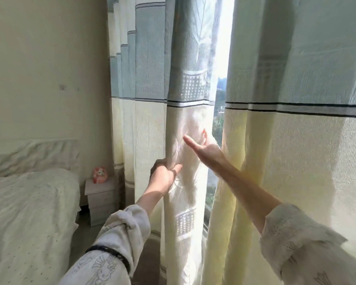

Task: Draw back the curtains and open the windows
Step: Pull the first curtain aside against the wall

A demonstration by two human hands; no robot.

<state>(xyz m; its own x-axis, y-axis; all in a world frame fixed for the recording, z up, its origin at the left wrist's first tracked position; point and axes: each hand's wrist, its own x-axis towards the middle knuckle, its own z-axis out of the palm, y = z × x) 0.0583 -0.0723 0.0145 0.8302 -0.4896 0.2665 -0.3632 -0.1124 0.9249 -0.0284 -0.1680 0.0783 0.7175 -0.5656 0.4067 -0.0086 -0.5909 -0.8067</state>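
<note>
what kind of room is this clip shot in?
Most likely a bedroom in a home. A bed with pale bedding stands at the left, a small nightstand with a pink toy sits beside it, and long curtains cover a window that both hands are parting.

- Left hand (pixel 164 175) grips a bunched fold of the left curtain (pixel 185 120).
- Right hand (pixel 203 145) reaches into the gap, fingers curled around that curtain's edge, thumb out.
- Right curtain (pixel 296 140) hangs beside it; greenery shows between.
- Bed (pixel 29 202) and nightstand (pixel 100 196) stand at left.
</note>
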